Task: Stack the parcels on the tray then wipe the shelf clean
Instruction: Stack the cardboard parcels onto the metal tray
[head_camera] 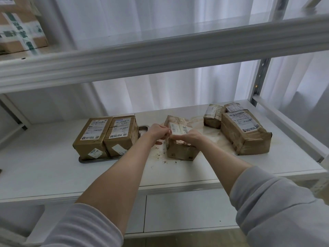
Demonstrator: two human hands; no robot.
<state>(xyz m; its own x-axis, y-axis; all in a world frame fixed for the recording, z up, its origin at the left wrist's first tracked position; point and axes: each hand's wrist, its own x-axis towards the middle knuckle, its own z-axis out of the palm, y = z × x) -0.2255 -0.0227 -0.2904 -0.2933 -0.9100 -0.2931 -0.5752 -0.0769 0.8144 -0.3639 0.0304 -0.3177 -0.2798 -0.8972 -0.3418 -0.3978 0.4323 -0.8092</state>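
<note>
Two brown parcels (92, 138) (121, 135) lie side by side on a grey tray (143, 128) at the left of the white shelf (53, 168). A third taped parcel (181, 150) sits in the middle of the shelf. My left hand (159, 132) grips its left top edge and my right hand (188, 138) grips its near top edge. Brown dirt smears (211, 136) spread over the shelf around and right of this parcel. Three more parcels stand at the right: a large one (245, 134) and two smaller ones (212, 115) (233, 106) behind it.
An upper shelf board (160, 50) crosses the view just above the parcels, with a taped cardboard box (19, 25) on it at far left. A metal upright (259, 81) rises at the back right. White curtains hang behind.
</note>
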